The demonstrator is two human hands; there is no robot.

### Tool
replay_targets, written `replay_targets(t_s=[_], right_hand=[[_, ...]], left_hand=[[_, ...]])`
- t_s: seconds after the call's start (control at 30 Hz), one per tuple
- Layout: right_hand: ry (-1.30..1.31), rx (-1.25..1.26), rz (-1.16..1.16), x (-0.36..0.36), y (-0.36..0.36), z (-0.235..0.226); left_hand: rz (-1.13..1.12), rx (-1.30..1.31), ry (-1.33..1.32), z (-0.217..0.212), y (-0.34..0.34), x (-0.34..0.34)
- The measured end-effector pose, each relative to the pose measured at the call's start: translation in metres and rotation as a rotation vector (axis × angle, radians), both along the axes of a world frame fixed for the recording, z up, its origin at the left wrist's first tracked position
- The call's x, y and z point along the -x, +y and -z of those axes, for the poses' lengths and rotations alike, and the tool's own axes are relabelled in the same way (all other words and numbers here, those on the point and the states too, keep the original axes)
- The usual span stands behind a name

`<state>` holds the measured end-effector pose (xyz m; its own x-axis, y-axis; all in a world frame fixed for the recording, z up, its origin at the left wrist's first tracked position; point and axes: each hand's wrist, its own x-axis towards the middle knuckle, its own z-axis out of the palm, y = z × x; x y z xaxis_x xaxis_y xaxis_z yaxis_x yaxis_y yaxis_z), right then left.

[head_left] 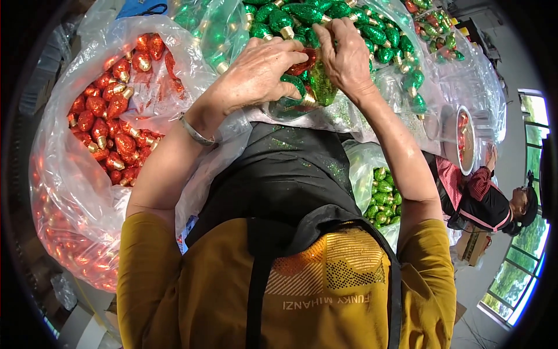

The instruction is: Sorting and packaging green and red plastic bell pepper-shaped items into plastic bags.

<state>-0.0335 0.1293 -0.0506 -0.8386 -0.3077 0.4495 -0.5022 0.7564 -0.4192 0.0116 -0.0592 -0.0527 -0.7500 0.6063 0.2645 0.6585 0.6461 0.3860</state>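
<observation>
Between my hands is a clear plastic container (286,110) with glittery bulb-shaped ornaments in it: a red one (304,64), a light green one (324,82) and a dark green one (294,85). My left hand (258,72) curls about its left side, with the thumb and forefinger at the dark green ornament. My right hand (347,58) is bent over the far right side, beside the light green ornament. Its fingertips are drawn together near the pile of dark green ornaments (308,13), and what they grip is hidden.
A large clear bag of red ornaments (107,116) stands on the left. Light green ornaments (382,195) fill a bag beside my lap on the right. At the far right, a person (494,198) works by a white oval tray (463,139). Mixed ornaments (436,29) lie farther back.
</observation>
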Motion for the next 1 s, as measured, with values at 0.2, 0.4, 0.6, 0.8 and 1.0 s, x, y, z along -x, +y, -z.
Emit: replay_targets(t_s=[0.2,0.4,0.6,0.8,1.0], right_hand=[[0.335,-0.362,0.065,0.002,-0.003,0.017],[-0.156,-0.324,0.14,0.005,-0.008,0.011],[0.038,-0.022,0.005,-0.01,0.015,-0.021],[0.084,-0.462,-0.158,-0.058,0.029,-0.024],[0.196,-0.5,-0.097,-0.081,0.02,-0.002]], left_hand=[[0.012,0.003,-0.062,0.001,0.0,-0.002],[0.058,-0.038,-0.064,0.002,0.001,0.01],[0.045,0.061,-0.108,-0.008,-0.001,0.014],[0.073,-0.077,0.058,0.003,0.007,0.02],[0.157,0.152,-0.159,-0.029,0.019,0.019]])
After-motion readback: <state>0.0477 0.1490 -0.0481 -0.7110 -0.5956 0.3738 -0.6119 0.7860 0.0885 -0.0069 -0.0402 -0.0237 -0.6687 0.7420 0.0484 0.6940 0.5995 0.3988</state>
